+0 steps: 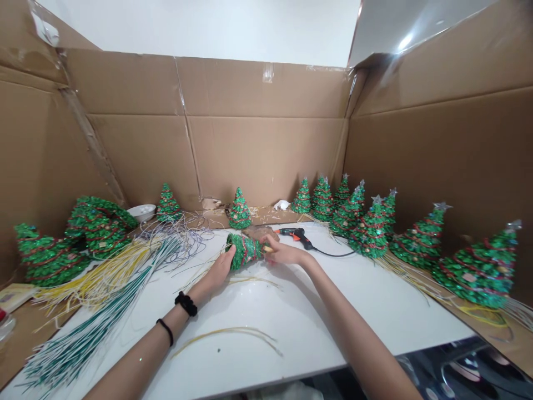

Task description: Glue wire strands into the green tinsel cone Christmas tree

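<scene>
A small green tinsel Christmas tree (242, 251) with red garland lies on its side above the white tabletop. My left hand (221, 269) is closed around its left end, with black bands on the wrist. At the tree's right end is my right hand (283, 253), fingers pinched together. A small yellowish bit shows at those fingertips, too small to name. Just behind the hands lies a black and orange glue gun (296, 234) with its cord running right. Thin pale-yellow strands (225, 332) lie on the table in front.
Finished-looking trees (370, 228), several with silver stars, line the right side. More trees (100, 228) stand at left, beside a white bowl (142, 212). Bundles of green-white strands (95, 311) and yellow strands (104, 272) spread over the left. Cardboard walls (266, 144) enclose the table.
</scene>
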`<state>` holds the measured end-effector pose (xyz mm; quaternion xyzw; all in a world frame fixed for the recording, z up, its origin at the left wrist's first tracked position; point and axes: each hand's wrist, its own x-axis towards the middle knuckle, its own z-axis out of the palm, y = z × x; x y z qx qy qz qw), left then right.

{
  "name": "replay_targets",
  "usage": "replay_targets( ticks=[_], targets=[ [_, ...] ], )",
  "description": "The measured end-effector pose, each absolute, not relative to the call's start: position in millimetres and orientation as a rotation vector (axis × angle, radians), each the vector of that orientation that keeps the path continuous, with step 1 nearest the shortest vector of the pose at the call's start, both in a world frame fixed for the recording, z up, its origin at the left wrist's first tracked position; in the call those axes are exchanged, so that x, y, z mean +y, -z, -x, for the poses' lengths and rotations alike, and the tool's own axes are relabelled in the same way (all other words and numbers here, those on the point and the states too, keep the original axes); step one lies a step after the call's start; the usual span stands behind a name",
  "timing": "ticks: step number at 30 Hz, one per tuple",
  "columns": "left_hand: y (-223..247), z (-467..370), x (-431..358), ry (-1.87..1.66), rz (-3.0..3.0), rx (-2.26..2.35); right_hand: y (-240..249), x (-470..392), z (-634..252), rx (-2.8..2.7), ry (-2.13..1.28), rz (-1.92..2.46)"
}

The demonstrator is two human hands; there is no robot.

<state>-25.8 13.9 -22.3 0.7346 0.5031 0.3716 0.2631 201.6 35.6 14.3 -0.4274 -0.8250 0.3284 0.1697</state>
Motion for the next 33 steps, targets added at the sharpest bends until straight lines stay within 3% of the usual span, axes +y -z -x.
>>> replay_targets(
  ticks=[10,19,33],
  targets=[
    [11,20,4,-1.022,-1.997,1.266,-10,35,-188,-2.345,-0.484,1.169],
    [8,22,26,-0.790,-1.818,1.100,-12,26,-178,-2.553,-0.041,1.345],
    [9,15,17,-0.845,-1.851,1.152,-17,19,-175,-2.545,-0.077,1.424]
  ],
)
